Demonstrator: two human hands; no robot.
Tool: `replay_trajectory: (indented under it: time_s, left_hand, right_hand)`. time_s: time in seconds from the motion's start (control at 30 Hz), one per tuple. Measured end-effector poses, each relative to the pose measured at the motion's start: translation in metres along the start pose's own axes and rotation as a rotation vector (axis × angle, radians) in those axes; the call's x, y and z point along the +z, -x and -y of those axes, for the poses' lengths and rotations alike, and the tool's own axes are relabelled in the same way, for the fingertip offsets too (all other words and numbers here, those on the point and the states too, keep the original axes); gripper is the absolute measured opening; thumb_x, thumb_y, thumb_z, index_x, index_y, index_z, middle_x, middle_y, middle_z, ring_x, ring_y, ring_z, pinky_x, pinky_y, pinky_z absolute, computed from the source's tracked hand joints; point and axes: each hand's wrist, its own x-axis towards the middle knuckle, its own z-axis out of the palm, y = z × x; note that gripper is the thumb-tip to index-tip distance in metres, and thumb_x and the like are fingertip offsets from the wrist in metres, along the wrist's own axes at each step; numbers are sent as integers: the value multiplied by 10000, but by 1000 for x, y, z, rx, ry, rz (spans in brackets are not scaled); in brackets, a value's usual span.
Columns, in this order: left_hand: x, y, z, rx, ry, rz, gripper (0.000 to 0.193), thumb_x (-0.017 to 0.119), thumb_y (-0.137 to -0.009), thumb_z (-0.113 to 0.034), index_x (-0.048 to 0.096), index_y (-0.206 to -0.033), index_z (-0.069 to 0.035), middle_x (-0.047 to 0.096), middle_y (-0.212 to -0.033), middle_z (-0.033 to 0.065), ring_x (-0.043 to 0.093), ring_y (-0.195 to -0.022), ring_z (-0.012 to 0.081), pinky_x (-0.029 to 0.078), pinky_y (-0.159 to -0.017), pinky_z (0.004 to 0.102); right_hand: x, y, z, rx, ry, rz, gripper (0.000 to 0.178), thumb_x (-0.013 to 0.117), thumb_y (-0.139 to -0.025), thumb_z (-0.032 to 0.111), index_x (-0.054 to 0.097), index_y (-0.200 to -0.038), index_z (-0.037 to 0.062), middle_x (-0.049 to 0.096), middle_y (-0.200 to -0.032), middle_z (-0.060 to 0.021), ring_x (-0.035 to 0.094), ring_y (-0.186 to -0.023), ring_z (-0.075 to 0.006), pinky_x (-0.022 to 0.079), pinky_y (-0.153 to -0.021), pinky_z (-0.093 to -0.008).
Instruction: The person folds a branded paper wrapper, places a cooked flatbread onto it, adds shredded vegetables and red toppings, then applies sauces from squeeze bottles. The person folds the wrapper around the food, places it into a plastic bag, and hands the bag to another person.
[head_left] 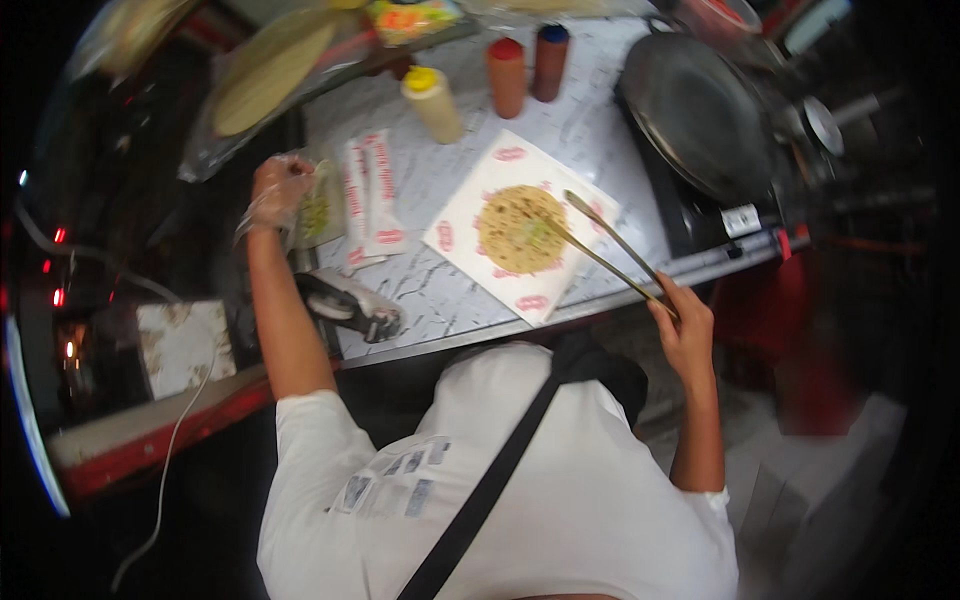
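My right hand is closed round a pair of brass-coloured tongs. Their arms stand apart, and one tip reaches over a round browned flatbread. A small heap of shredded greens lies on the bread near that tip. Under the bread is a white paper sheet with red print, turned cornerwise. My left hand, in a clear plastic glove, has its fingers curled at the far edge of a container of shredded greens. What those fingers hold, if anything, is too blurred to tell.
Red-printed paper sleeves lie beside the greens, with a black-and-grey device nearer me. Yellow-capped, red-capped and blue-capped squeeze bottles stand behind. At right, a dark pan sits on a stove; bagged flatbreads are far left.
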Motion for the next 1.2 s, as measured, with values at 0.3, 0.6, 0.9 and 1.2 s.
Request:
replay_trajectory:
  time_s: [0.3, 0.6, 0.9, 1.2]
  left_hand:
    - [147, 59, -185, 516, 397, 351, 172, 741, -800, -86, 742, -956, -14, 729, -850, 109, 674, -759, 183, 548, -744, 317]
    - [151, 74, -172, 514, 316, 343, 221, 687, -868, -95, 721, -1069, -10, 733, -969, 176, 709, -836, 250, 550, -794, 348]
    - [182, 112, -236, 554, 29, 114, 378, 711, -839, -187, 667, -1167, -6, 616, -1264, 210, 559, -1195, 395, 425, -1043, 482]
    - [175, 130, -266, 276, -9, -71, 337, 660, -912, -214, 664, -1201, -40, 556, -1382, 208, 501, -1289, 392, 367, -1100, 500]
  right_hand:
    - [-7, 1, -15, -91, 159, 74, 388, 720, -839, 62, 683, -1224, 87, 569, -776, -129, 558, -608, -292, 454, -582, -379]
    - [-49, 13, -19, 50, -10, 3, 407, 726, -848, 103, 669, -1251, 92, 561, -775, -130, 576, -624, -303, 467, -597, -377]
    - [-172, -62, -147, -36, -36, -641, 337, 674, -915, 146, 655, -1225, 16, 698, -930, -183, 681, -797, -345, 515, -697, -386]
    - [-200, -226, -313, 137, 459, -224, 243, 525, -947, 126, 608, -1078, -60, 687, -934, -268, 705, -840, -427, 581, -728, -497]
